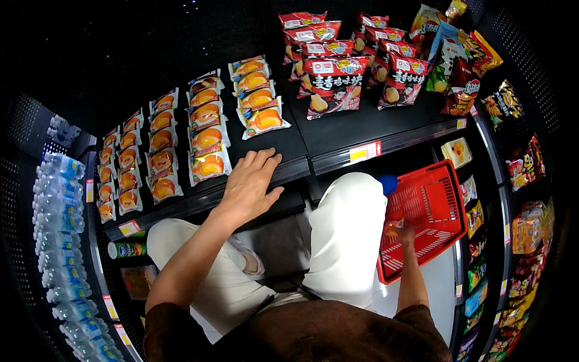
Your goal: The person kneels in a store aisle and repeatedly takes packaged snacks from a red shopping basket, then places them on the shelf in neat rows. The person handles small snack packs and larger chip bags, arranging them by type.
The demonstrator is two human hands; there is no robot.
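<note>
My left hand [252,184] lies with its fingers stretched out on the black shelf [288,142] near its front edge. Just left of its fingertips is the front packet of wrapped round bread [208,165], with another bread packet [265,119] behind. On my right, a red plastic basket [425,202] sits tilted beside my knee. My right hand [403,231] reaches inside it, dim and blurred. A small pale and orange packet [394,223] shows at its fingers, which look closed; what it is stays unclear.
Red snack bags [335,87] stand in rows at the shelf's right, with mixed bags [463,87] beyond. Water bottles [63,223] line the left shelf. Shelves of packets [526,226] curve along the right. A green can [126,250] lies below, by my left knee.
</note>
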